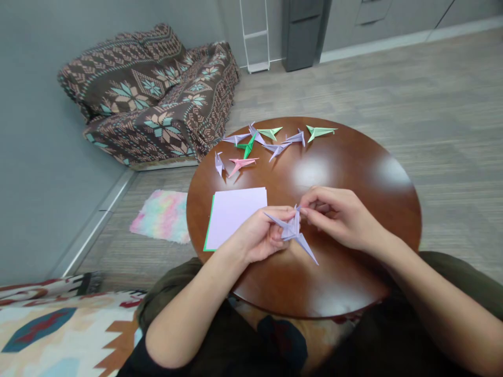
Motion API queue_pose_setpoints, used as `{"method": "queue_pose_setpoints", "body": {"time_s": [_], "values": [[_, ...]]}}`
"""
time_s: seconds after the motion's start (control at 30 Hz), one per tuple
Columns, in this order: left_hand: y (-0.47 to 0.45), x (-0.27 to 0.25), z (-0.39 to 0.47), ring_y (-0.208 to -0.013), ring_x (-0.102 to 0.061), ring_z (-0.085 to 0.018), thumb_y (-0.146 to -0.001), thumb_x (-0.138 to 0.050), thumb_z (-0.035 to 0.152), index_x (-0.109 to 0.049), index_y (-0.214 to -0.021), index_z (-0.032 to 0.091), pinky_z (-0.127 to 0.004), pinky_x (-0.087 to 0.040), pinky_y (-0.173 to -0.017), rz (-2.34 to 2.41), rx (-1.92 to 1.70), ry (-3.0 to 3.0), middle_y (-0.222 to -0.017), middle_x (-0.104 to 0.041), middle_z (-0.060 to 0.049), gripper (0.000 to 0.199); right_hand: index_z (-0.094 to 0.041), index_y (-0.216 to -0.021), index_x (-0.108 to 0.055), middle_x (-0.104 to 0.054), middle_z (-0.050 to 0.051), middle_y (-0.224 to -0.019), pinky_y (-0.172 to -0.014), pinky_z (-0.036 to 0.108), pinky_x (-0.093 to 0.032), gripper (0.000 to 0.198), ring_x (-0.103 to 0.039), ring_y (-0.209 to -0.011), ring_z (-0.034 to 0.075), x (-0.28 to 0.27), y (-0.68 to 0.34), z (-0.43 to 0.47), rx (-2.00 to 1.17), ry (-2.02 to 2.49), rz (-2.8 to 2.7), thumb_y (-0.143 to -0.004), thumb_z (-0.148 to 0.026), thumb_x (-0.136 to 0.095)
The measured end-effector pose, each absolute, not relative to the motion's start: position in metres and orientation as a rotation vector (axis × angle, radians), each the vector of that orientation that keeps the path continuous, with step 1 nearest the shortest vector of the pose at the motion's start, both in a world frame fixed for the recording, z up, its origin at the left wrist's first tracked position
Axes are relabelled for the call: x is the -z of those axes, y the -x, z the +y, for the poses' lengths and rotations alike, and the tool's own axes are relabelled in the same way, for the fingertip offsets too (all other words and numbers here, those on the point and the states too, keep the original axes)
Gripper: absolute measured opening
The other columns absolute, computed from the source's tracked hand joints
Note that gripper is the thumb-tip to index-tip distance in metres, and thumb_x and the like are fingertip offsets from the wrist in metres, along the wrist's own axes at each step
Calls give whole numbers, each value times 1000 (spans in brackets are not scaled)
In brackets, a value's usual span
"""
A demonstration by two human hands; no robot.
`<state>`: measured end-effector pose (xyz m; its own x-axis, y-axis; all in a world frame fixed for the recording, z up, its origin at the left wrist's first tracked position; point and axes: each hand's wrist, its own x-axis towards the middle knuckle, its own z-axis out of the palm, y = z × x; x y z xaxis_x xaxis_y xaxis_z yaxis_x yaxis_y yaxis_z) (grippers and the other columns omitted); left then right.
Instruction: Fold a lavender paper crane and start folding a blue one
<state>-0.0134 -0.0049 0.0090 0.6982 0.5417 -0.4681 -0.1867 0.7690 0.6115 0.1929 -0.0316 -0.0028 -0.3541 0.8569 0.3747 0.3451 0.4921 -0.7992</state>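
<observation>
A lavender origami crane [291, 229] is held above the near half of the round table. My left hand [267, 233] is closed on its body from the left, with one pointed wing sticking out over the fingers and another pointing down to the right. My right hand [332, 212] pinches the small tip at the crane's upper end between thumb and forefinger. Just left of my hands, a stack of square paper [239, 214] lies on the table, lavender on top with a green edge showing beneath.
Several folded cranes stand along the table's far left, among them a pink crane [240, 164], a dark green crane [247, 147] and a light green crane [320, 132]. The brown wooden table [346, 157] has a rounded edge. Beyond it is a sofa [157, 99] under a patterned cover.
</observation>
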Motion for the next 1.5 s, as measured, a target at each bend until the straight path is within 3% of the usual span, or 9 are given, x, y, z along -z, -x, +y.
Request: {"method": "queue_pose_setpoints", "body": {"time_s": [0.13,0.27,0.5,0.8,1.07,1.37,1.5], "values": [[11,-5,-9,-48,-50,-6,-83,-79,32,-64,-90,13,-13,-37,-44,783,-526,-887,-63,-56,3,25,-18,-87,-63,-60,-3,-70,-51,20,-44,12,-55,-56,9,0,-192,-33,-885,1032,-1842,-98,-25,-65],[8,-3,-11,-63,-64,-9,-83,-82,34,-59,-110,19,-17,-51,-60,824,-766,-1124,-80,-71,1,39,-18,-83,-63,-57,-4,-66,-49,20,-41,16,-50,-55,8,-6,-191,-35,-994,1074,-1761,-94,-28,-69],[8,-4,-9,-62,-69,-12,-77,-87,48,-61,-88,16,-21,-57,-59,779,-667,-1144,-72,-69,0,43,-17,-79,-65,-57,-5,-59,-47,19,-39,15,-49,-51,8,-7,-191,-34,-1097,1102,-1747,-91,-25,-69],[10,-5,-6,-55,-70,-12,-68,-94,40,-64,-84,13,-20,-55,-50,780,-566,-974,-74,-75,-3,43,-16,-81,-68,-68,0,-61,-47,19,-47,13,-57,-48,9,-9,-193,-35,-1379,1157,-1600,-85,-24,-78],[13,-7,-5,-55,-68,-11,-69,-93,33,-65,-83,14,-19,-54,-49,742,-511,-907,-75,-76,-3,37,-16,-79,-69,-71,0,-63,-44,18,-47,17,-57,-47,9,-10,-192,-32,-1564,1041,-1452,-78,-22,-84],[14,-6,-3,-56,-72,-14,-67,-94,33,-66,-84,13,-21,-58,-50,795,-475,-960,-71,-76,-4,38,-18,-77,-63,-67,-2,-58,-42,17,-42,11,-52,-45,8,-5,-186,-32,-1506,1115,-1481,-78,-17,-74],[11,-7,-3,-53,-71,-14,-67,-88,25,-66,-81,13,-21,-58,-50,842,-469,-995,-67,-75,-4,29,-18,-78,-64,-69,-1,-62,-43,18,-44,10,-54,-48,9,-3,-186,-34,-1491,1133,-1529,-81,-20,-73]]}}
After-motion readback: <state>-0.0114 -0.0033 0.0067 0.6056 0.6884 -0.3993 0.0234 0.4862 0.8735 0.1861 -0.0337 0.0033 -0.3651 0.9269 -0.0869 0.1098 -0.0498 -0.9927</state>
